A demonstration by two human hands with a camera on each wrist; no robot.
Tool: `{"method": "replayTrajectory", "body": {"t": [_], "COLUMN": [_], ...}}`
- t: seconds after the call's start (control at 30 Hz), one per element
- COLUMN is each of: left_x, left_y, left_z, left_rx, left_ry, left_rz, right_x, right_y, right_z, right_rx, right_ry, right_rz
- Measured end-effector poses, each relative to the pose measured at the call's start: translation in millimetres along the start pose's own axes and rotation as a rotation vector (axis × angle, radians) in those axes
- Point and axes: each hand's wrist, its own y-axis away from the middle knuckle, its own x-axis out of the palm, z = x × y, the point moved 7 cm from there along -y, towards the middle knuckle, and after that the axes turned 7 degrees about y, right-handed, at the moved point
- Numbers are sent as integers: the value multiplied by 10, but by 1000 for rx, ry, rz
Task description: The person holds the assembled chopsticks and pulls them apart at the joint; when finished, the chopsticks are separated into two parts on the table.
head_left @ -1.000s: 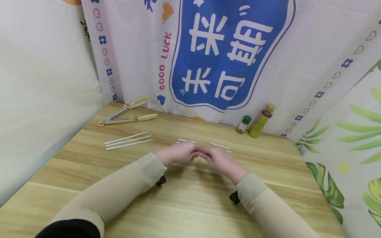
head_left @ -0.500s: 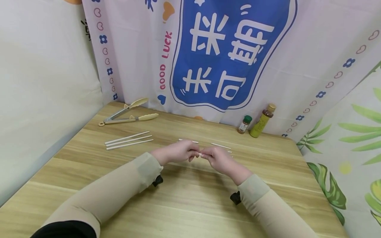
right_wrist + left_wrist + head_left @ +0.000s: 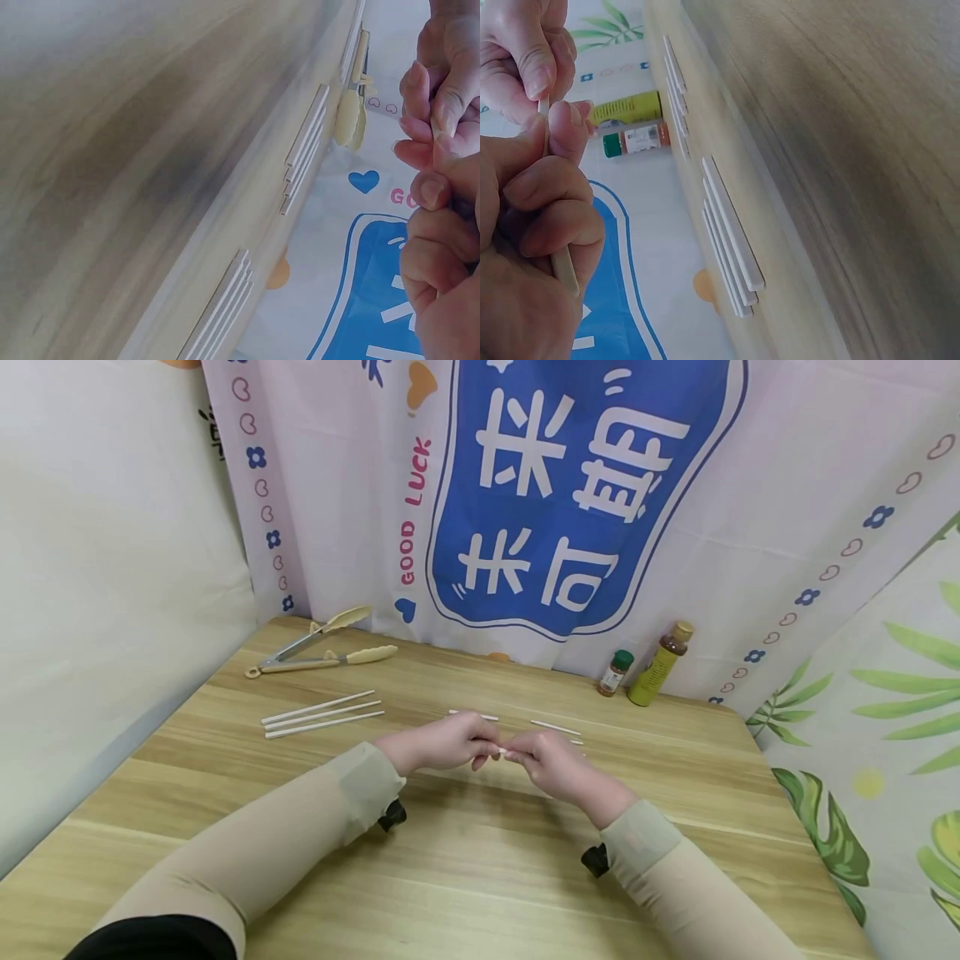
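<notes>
My left hand (image 3: 450,742) and right hand (image 3: 553,764) meet fingertip to fingertip over the middle of the table. Between them is a thin white chopstick (image 3: 565,271), mostly hidden by the fingers; its thick end sticks out below the curled left fingers in the left wrist view. My right thumb and forefinger pinch its thinner far part. Behind the left hand lies a row of several short white chopstick pieces (image 3: 731,232), and a second row of short, thinner pieces (image 3: 555,727) lies behind the right hand.
Three long white chopsticks (image 3: 322,718) lie side by side at the left. Open tongs (image 3: 322,647) with cream tips lie behind them. A green-capped spice jar (image 3: 615,673) and a yellow-labelled bottle (image 3: 660,667) stand at the back right, before the printed curtain (image 3: 345,527).
My left hand and forearm have shifted slightly left. A bit of the white chopstick now shows between the fingertips. The right hand stays nearly in place.
</notes>
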Motion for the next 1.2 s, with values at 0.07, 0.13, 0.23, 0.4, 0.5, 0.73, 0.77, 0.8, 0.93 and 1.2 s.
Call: {"method": "replayTrajectory", "body": {"t": [0.07, 0.13, 0.23, 0.4, 0.5, 0.73, 0.77, 0.8, 0.93, 1.2], "left_x": [-55, -140, -284, -279, -184, 9, 27, 42, 62, 49], "left_y": [35, 87, 167, 160, 113, -5, -26, -46, -112, -185], "left_z": [60, 145, 263, 316, 310, 280, 271, 262, 268, 337], "left_rx": [-6, -47, -112, -148, -152, -222, -224, -222, -226, -233], "left_ry": [28, 58, 79, -42, -183, -533, -560, -582, -649, -674], "left_rz": [-11, -37, -92, -43, -8, -28, -33, -38, -55, -35], "right_x": [-1, -18, -67, -116, -89, 67, 89, 111, 170, 211], "right_y": [27, 79, 176, 265, 281, 256, 243, 230, 185, 162], "right_z": [-67, -173, -370, -546, -589, -651, -661, -670, -706, -756], "right_rx": [7, 44, 144, 227, 221, 157, 158, 163, 192, 226], "right_ry": [-40, -102, -156, -102, -68, 118, 135, 146, 169, 160], "right_rz": [0, 0, -6, 18, 39, 72, 80, 90, 121, 138]}}
